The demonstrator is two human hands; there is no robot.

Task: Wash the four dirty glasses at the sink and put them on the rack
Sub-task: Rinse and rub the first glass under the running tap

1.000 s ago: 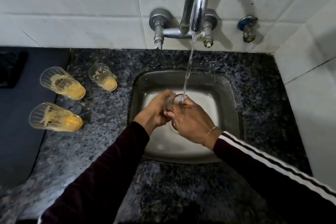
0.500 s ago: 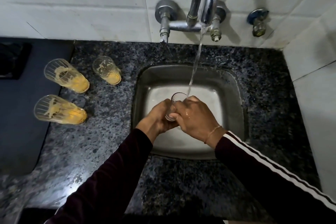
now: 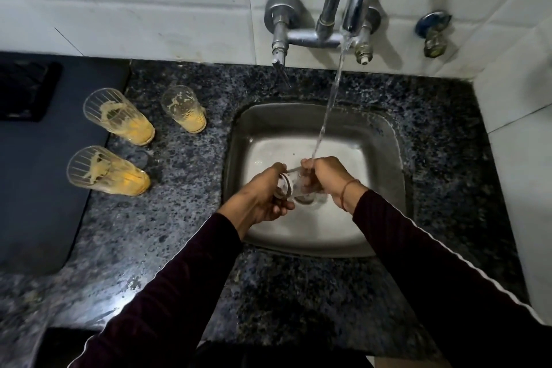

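Both arms are covered to the wrist by long sleeves of a dark maroon, finely ribbed knit. The right sleeve (image 3: 442,266) carries a thin white stripe along its outer edge, running from near the cuff up toward the shoulder. The left sleeve (image 3: 167,290) shows a similar thin white line only at its lowest visible stretch, near the bottom edge of the view. A slim reddish-orange thread bracelet (image 3: 348,193) circles the right wrist just above the cuff. The left hand (image 3: 263,197) and right hand (image 3: 328,176) are bare, with no rings visible.
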